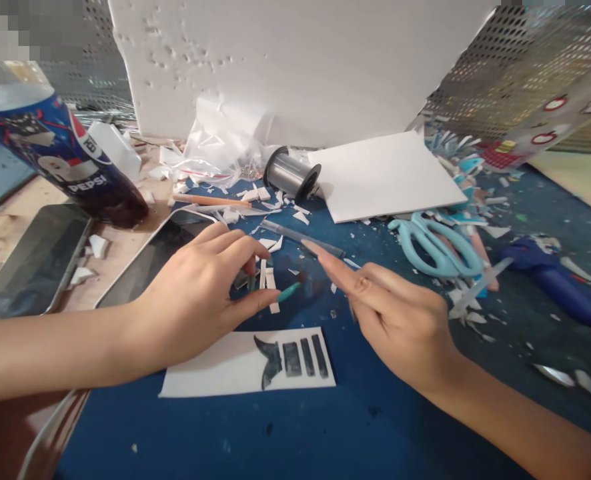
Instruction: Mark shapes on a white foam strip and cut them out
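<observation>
Locate one white card [225,360] on the blue mat [255,440], just below your hands. It carries four black shapes: one tail, one block and two bars. Your left hand [208,283] overhangs the card's far edge; its thumb and forefinger are apart, above at least two white strips [270,287]. Your right hand [405,320] points its forefinger along one grey tool [288,231]; the other fingers are curled in. You cannot tell whether they grip anything.

Count also one spool [291,175], one pair of scissors [430,257], one glue gun [550,277], one bottle [75,160] and two phones [33,257].

Note the edges: bare mat runs along the card's near side, and a gap separates the card's right edge from your right wrist. Scraps crowd the far side, before one flat white board [385,173].

Your left hand and forearm cover part of the second phone. The glue gun is cut off at right; the bottle's top is blurred. The grey tool's type is hard to make out.
</observation>
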`<state>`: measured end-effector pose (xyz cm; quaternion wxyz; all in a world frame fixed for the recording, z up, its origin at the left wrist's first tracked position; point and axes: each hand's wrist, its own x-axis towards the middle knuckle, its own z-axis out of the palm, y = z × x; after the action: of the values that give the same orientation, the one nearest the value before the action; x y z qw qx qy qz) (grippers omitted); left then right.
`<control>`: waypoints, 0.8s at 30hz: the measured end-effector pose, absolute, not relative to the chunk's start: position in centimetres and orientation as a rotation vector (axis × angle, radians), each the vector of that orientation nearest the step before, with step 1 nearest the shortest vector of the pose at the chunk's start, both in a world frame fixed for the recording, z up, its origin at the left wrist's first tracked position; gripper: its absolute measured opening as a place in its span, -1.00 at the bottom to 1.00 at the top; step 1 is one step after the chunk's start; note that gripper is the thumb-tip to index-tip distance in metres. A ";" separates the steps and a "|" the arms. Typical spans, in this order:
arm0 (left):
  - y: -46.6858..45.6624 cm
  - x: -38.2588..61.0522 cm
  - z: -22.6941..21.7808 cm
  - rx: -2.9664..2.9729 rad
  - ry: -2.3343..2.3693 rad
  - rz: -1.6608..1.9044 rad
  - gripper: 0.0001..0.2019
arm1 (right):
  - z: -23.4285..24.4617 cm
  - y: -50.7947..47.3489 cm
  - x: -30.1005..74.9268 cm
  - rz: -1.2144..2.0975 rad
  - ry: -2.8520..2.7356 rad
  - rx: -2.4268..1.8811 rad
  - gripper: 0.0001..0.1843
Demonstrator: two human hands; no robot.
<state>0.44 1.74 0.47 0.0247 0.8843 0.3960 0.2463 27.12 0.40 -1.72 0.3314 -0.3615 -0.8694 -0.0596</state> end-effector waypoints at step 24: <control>1.3 0.5 -0.9 2.889 0.992 0.717 -0.73 | -2.0 1.3 27.2 -0.005 -2.191 -1.001 -0.47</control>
<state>0.47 1.30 -0.87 0.0021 0.9207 0.3163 0.2285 27.19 1.30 -2.00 0.3583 -0.3880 -0.8492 -0.0017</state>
